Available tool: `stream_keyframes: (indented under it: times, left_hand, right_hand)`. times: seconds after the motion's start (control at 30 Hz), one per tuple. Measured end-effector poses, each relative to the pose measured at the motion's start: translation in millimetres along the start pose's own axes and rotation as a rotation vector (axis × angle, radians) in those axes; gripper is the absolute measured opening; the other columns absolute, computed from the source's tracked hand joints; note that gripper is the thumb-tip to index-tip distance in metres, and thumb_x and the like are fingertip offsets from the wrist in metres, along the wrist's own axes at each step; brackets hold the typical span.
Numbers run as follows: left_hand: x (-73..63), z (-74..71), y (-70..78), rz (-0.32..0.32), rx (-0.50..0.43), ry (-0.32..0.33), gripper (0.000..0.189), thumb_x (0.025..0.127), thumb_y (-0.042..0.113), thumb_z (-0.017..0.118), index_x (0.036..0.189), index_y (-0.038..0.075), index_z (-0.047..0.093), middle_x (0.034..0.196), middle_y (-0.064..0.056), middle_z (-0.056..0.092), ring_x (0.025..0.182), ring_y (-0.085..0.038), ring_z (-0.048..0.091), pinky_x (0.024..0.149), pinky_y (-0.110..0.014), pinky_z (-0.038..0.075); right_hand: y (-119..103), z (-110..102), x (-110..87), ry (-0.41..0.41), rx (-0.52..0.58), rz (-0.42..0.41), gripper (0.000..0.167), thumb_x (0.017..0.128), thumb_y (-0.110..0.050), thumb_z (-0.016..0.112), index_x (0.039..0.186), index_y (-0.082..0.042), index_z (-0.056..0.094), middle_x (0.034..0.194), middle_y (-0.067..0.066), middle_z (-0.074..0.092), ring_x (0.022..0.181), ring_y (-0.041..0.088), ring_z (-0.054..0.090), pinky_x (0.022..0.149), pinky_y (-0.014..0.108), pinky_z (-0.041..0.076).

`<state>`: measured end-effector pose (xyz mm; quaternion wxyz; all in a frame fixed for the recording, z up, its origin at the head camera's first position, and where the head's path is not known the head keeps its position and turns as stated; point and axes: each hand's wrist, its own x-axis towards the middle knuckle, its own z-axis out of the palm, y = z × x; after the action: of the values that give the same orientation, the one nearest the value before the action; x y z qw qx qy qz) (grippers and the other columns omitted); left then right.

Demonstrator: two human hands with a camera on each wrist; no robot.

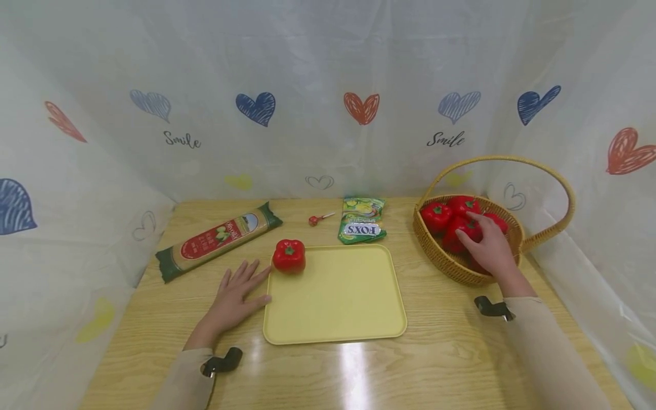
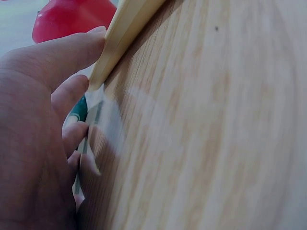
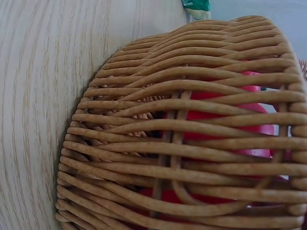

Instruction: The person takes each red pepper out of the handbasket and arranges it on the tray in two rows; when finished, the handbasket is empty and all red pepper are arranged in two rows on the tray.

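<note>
My left hand [image 1: 233, 299] lies flat on the table with its fingers spread. Its thumb and index fingertip come up to the left edge of the yellow tray [image 1: 335, 302], as the left wrist view also shows. A red bell pepper [image 1: 289, 256] with a green stem sits upright at the tray's back left corner. My right hand [image 1: 489, 245] reaches into the wicker basket [image 1: 435, 253], thumb and fingers around a red bell pepper [image 1: 461, 234]. Several other red peppers lie beside it there. In the right wrist view, the woven wall [image 3: 192, 129] hides the fingers.
A long pack of pasta [image 1: 220, 239] lies slanted at the back left. Behind the tray are a lollipop [image 1: 319, 218] and a green Fox's candy bag [image 1: 361, 219]. The basket's tall handle [image 1: 556, 176] arches over its right side. Plastic curtains stand around the table.
</note>
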<state>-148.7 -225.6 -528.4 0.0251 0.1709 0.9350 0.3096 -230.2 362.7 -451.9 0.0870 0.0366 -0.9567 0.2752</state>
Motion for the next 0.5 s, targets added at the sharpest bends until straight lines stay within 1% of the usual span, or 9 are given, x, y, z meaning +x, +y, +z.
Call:
stream_keyframes:
  times: [0.17, 0.3, 0.5]
  left_hand:
    - [-0.6, -0.5, 1.0, 0.000, -0.003, 0.001, 0.067, 0.097, 0.047, 0.065, 0.156, 0.024, 0.044, 0.166, -0.017, 0.026, 0.154, -0.044, 0.010, 0.121, -0.064, -0.005]
    - [-0.7, -0.8, 1.4, 0.001, -0.002, 0.001, 0.067, 0.097, 0.047, 0.064, 0.156, 0.024, 0.044, 0.166, -0.017, 0.026, 0.154, -0.044, 0.010, 0.121, -0.064, -0.005]
    - [-0.4, -0.4, 0.8, 0.002, 0.005, 0.001, 0.067, 0.098, 0.047, 0.064, 0.156, 0.023, 0.044, 0.166, -0.017, 0.026, 0.154, -0.044, 0.010, 0.120, -0.064, -0.005]
  right_hand:
    - [1.1, 2.0, 0.8, -0.040, -0.024, 0.020, 0.063, 0.102, -0.039, 0.060, 0.149, 0.000, 0.043, 0.149, 0.033, 0.040, 0.136, 0.054, 0.035, 0.109, 0.073, 0.030]
    - [1.1, 3.1, 0.3, -0.043, -0.035, -0.006, 0.058, 0.102, -0.036, 0.060, 0.145, 0.002, 0.048, 0.147, 0.033, 0.042, 0.135, 0.055, 0.036, 0.107, 0.074, 0.031]
    - [0.4, 4.9, -1.6, -0.018, -0.030, -0.052, 0.054, 0.103, -0.035, 0.061, 0.140, 0.002, 0.053, 0.144, 0.034, 0.044, 0.135, 0.057, 0.034, 0.109, 0.074, 0.028]
